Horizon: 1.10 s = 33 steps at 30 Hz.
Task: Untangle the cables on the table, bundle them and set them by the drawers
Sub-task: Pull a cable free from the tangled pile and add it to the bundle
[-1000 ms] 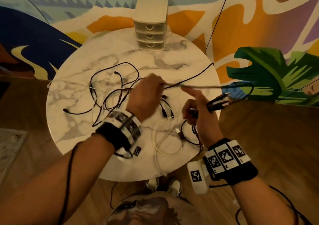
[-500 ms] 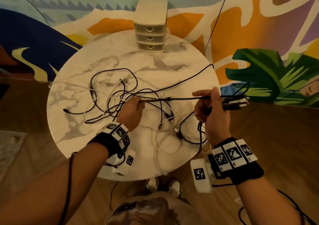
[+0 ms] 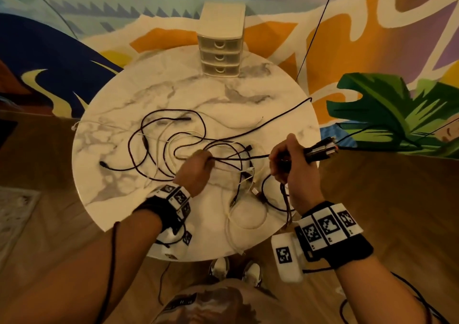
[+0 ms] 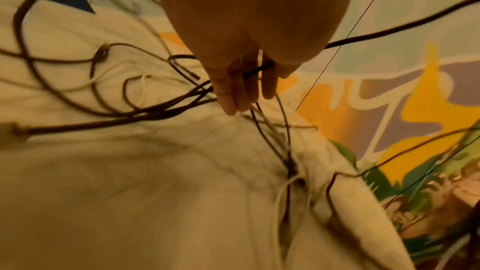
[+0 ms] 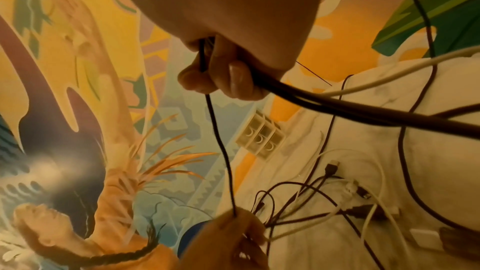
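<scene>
— Firstly, item one: where did the thin black cable sit against the grips?
— It ran taut between both hands. The left hand pinched it over the middle of the round white marble-patterned table; the right hand had fingers curled round it at the table's right edge, together with a folded bundle of black cable jutting out to the right past the rim.
— Item two, the remainder?
— A tangle of loose black and white cables lay spread on the marble left of and beneath the left hand, several strands crossing under the held length. A knot of white cable and plugs sat between the two hands, and a white loop lay nearer the front edge.
— Item three, the destination?
— A small cream plastic three-drawer unit stood upright at the table's far edge, well apart from both hands. A long black strand lay across the marble between the drawers and the hands.
</scene>
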Motion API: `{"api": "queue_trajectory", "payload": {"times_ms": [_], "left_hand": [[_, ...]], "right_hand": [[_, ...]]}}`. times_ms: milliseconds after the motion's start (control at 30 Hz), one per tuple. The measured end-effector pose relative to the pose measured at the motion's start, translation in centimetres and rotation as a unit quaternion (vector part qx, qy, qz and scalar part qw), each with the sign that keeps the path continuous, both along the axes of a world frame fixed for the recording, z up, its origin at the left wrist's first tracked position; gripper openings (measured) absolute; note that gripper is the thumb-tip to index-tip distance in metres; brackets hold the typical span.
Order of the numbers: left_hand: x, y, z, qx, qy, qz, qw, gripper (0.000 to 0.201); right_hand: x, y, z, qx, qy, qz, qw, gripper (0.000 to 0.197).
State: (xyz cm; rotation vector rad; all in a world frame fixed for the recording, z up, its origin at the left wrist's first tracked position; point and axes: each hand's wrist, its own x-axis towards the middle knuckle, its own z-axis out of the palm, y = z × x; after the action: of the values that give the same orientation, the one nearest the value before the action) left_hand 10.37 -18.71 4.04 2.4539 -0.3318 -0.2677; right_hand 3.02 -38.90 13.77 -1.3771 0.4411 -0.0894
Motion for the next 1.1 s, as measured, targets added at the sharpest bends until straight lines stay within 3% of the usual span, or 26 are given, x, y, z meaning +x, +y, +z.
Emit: {"api": "queue_trajectory", "payload": {"times_ms": [133, 167, 267, 367, 500, 633, 767, 833, 967, 1100], "left_hand": [[0.7, -2.1, 3.7, -0.024, -0.128, -0.019, 0.991, 0.016], [0.1, -2.7, 3.8, -0.017, -0.135, -0.048, 0.990, 0.016], [-1.6, -2.0, 1.4, 0.005, -0.051, -0.085, 0.995, 0.018], [0.5, 1.3, -0.8, 0.064, 0.014, 0.003, 0.998, 0.026], [3.9, 4.3, -0.6, 0.061, -0.018, 0.104, 0.993, 0.026], [3.8, 5.6, -2.0, 0.080, 0.032, 0.112, 0.990, 0.028], [3.4, 4.8, 0.1, 0.005, -0.055, 0.162, 0.985, 0.034], [2.6, 3.9, 1.8, 0.026, -0.056, 0.139, 0.988, 0.040], [-0.2, 1.0, 3.6, 0.165, -0.079, 0.027, 0.983, 0.037], [-2.7, -0.4, 3.6, 0.175, -0.115, -0.046, 0.977, 0.032]], "right_hand": [[0.2, 0.8, -0.6, -0.015, -0.007, 0.060, 0.998, 0.051], [0.3, 1.2, -0.7, -0.015, -0.002, 0.071, 0.997, 0.051], [0.6, 1.5, -0.1, -0.012, 0.007, 0.044, 0.999, 0.053], [0.8, 0.4, 1.0, 0.003, -0.002, 0.002, 1.000, 0.054], [0.9, -0.6, 1.1, 0.001, 0.010, -0.005, 1.000, 0.056], [0.4, -0.6, 0.3, -0.007, 0.026, -0.010, 1.000, 0.057], [0.5, -1.6, 0.3, 0.019, 0.014, -0.043, 0.999, 0.052], [0.7, -1.8, 0.3, 0.028, 0.004, -0.031, 0.999, 0.049], [1.1, -1.0, -0.4, 0.015, 0.003, 0.015, 1.000, 0.037], [1.4, -0.9, -0.6, 0.028, -0.002, -0.010, 1.000, 0.032]]}}
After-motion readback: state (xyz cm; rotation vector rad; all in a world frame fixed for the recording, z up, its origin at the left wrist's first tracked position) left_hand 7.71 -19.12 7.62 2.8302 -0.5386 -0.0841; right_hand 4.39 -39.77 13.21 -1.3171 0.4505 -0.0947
